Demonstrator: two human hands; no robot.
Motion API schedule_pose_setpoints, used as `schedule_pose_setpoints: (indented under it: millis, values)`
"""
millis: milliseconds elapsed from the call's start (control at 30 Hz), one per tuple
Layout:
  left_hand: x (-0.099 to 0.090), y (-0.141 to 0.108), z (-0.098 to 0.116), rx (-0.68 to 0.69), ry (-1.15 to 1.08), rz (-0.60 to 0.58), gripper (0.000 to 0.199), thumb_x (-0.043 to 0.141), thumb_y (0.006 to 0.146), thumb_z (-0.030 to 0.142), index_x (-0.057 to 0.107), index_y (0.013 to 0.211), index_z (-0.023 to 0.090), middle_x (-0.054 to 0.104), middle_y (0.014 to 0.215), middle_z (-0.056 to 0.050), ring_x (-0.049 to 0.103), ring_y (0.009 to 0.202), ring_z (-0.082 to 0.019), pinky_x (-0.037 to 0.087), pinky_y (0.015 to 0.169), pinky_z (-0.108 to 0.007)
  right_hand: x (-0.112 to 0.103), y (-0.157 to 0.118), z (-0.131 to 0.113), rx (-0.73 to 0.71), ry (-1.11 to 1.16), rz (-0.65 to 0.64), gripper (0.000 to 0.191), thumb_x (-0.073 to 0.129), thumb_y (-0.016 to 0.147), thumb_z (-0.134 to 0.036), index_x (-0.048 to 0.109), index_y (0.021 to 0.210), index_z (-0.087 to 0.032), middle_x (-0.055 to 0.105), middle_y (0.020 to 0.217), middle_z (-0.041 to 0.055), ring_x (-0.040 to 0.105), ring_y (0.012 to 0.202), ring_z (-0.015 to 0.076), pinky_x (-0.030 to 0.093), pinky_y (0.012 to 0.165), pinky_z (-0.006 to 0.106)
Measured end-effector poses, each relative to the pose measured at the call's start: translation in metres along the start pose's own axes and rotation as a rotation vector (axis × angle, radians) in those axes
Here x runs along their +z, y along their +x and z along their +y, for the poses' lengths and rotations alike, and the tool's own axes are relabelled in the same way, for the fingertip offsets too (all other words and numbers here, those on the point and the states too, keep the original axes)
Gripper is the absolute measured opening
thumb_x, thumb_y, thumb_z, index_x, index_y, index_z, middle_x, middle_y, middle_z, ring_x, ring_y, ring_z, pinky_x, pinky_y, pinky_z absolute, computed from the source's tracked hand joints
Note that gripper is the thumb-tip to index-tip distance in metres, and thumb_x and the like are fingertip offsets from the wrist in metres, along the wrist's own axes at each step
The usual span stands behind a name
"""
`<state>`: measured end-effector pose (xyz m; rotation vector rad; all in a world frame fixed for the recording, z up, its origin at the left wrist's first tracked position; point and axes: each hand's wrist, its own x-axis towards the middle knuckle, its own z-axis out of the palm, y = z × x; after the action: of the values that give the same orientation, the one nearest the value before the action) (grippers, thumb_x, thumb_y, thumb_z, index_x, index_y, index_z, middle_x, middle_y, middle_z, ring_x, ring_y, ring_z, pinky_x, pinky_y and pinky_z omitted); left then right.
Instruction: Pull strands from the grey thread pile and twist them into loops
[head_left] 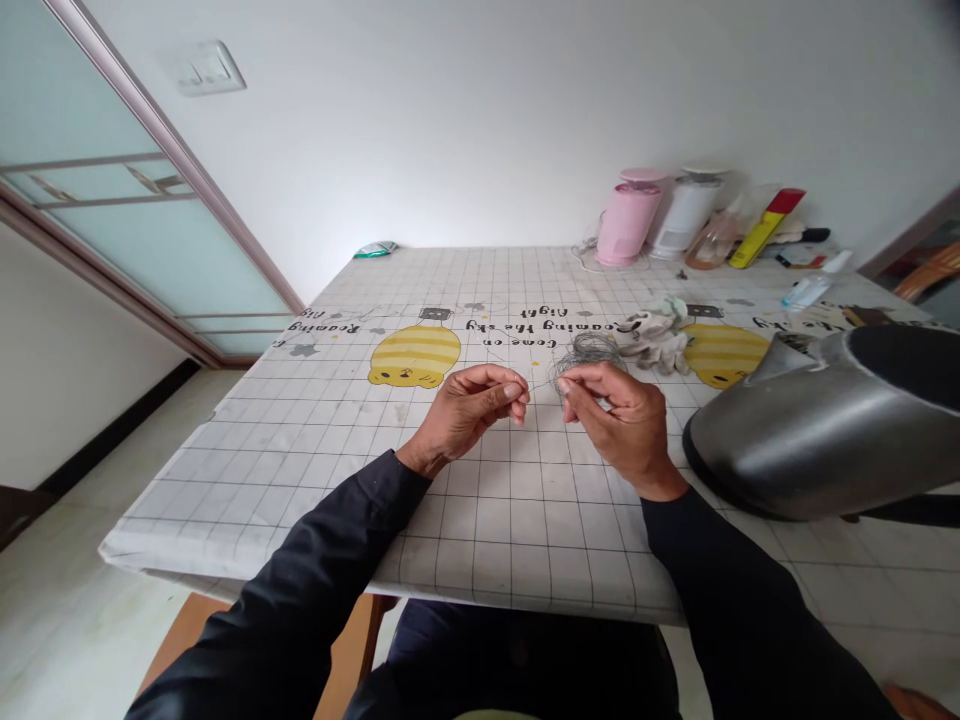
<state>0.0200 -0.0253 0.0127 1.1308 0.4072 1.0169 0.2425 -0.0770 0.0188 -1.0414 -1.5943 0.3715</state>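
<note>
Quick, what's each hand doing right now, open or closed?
Left hand: pinched closed, apparently on a thin wire strand.
Right hand: pinched closed by the wire coil; whether it grips a strand, I can't tell.

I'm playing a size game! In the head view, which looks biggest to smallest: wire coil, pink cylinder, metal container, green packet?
1. Metal container, helped by nearness
2. Pink cylinder
3. Wire coil, partly hidden
4. Green packet

A loose, tangled coil of thin grey wire (pixel 592 350) lies on the checked tablecloth (pixel 510 520).
</note>
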Motion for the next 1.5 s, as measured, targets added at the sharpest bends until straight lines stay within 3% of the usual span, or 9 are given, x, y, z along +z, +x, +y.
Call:
schedule_pose_setpoints:
  millis: [200,433,700,933,1167,1267,1367,1433,1500]
  values:
    - [0.002,-0.001,0.003,0.037,-0.046,-0.053,0.019,0.092,0.095,0.032,0.079,0.095,0.017,0.067,0.102,-0.005,0.067,0.087,-0.014,0.061,0.071,-0.026,-0.017,0.006,0.002,0.024,0.097,-0.182,0.011,0.077,0.107,-0.034,0.086,0.103,-0.029,0.076,0.07,-0.0027,0.072,0.061,0.0166,0.06,0.062,0.032]
    - [-0.001,-0.003,0.0,-0.01,-0.063,-0.061,0.021,0.09,0.097,0.03,0.076,0.092,0.017,0.072,0.104,-0.006,0.066,0.077,-0.01,0.06,0.071,-0.024,-0.032,0.011,0.009,0.074,0.169,-0.37,0.015,0.08,0.106,-0.041,0.09,0.104,-0.029,0.079,0.072,-0.0013,0.074,0.063,0.0168,0.061,0.063,0.032]
    - [-0.003,-0.003,0.0,-0.041,0.066,-0.05,0.024,0.089,0.099,0.036,0.075,0.098,0.016,0.072,0.1,-0.005,0.07,0.082,-0.014,0.064,0.074,-0.028,-0.037,0.017,0.011,0.093,0.11,-0.4,0.022,0.076,0.107,-0.041,0.091,0.116,-0.027,0.077,0.07,-0.0009,0.072,0.063,0.016,0.061,0.065,0.031]
    - [-0.012,-0.005,0.002,-0.222,0.194,-0.222,0.026,0.084,0.103,0.04,0.075,0.103,0.015,0.071,0.089,-0.003,0.075,0.069,-0.015,0.065,0.072,-0.031,-0.05,0.019,0.022,0.15,0.036,-0.601,0.022,0.076,0.106,-0.039,0.093,0.115,-0.028,0.076,0.066,-0.0011,0.066,0.056,0.0145,0.051,0.052,0.029]
    - [-0.007,-0.009,0.004,-0.415,0.293,-0.409,0.029,0.088,0.1,0.043,0.079,0.105,0.016,0.074,0.086,-0.004,0.078,0.069,-0.017,0.067,0.07,-0.031,-0.054,0.022,0.028,0.247,0.075,-0.907,0.021,0.076,0.104,-0.038,0.093,0.108,-0.028,0.07,0.058,-0.0036,0.062,0.051,0.0125,0.048,0.052,0.025]
    - [-0.006,-0.01,0.0,-0.457,0.292,-0.459,0.029,0.087,0.1,0.044,0.08,0.106,0.017,0.076,0.088,-0.006,0.08,0.071,-0.018,0.068,0.072,-0.032,-0.052,0.023,0.03,0.328,0.07,-0.976,0.02,0.077,0.102,-0.039,0.093,0.104,-0.027,0.07,0.057,-0.0031,0.062,0.05,0.0127,0.047,0.051,0.025]
    - [-0.007,-0.008,-0.005,-0.42,0.227,-0.38,0.031,0.09,0.098,0.043,0.078,0.105,0.015,0.077,0.09,-0.006,0.081,0.073,-0.019,0.069,0.075,-0.034,-0.056,0.026,0.031,0.388,0.1,-0.897,0.026,0.08,0.101,-0.045,0.092,0.111,-0.025,0.07,0.059,-0.0025,0.062,0.051,0.0132,0.048,0.051,0.026]
    - [-0.007,-0.005,-0.007,-0.339,0.16,-0.268,0.033,0.092,0.096,0.042,0.076,0.102,0.014,0.077,0.09,-0.006,0.08,0.074,-0.019,0.07,0.076,-0.035,-0.059,0.029,0.032,0.396,0.156,-0.711,0.035,0.081,0.101,-0.051,0.089,0.122,-0.024,0.072,0.063,-0.0018,0.063,0.054,0.0139,0.05,0.054,0.027]
    - [-0.008,-0.002,-0.008,-0.24,0.094,-0.155,0.034,0.094,0.094,0.042,0.075,0.098,0.014,0.076,0.09,-0.005,0.079,0.074,-0.018,0.071,0.076,-0.036,-0.06,0.031,0.034,0.368,0.233,-0.442,0.039,0.079,0.103,-0.057,0.087,0.121,-0.022,0.073,0.066,-0.0008,0.063,0.054,0.014,0.052,0.055,0.029]
